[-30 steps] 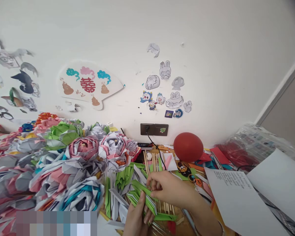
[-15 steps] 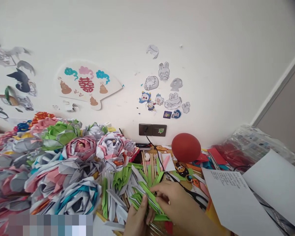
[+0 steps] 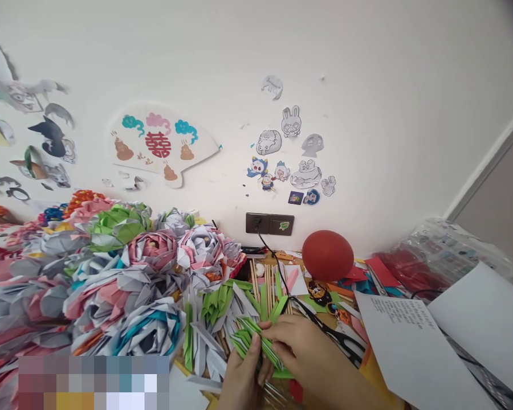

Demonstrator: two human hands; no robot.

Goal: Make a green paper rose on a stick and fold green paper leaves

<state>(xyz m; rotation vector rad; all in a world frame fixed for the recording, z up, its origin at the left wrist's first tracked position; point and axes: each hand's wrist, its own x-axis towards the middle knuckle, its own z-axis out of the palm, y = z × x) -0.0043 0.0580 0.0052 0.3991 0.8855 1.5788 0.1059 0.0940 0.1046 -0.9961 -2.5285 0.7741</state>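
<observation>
a green folded paper piece [image 3: 256,344] is pinched between the left hand [image 3: 243,378] and right hand [image 3: 308,353], beside paper flowers [image 3: 154,267] on the table [image 3: 325,310].

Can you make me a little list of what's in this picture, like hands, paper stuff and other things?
left hand: grips the green folded paper pieces from below
right hand: fingers pinch the same green pieces from above
paper flowers: big pile on the left, pink, grey, green, blue
wooden sticks: lying behind the hands
scissors: black, right of the hands
red balloon: by the wall
white sheets: on the right
</observation>
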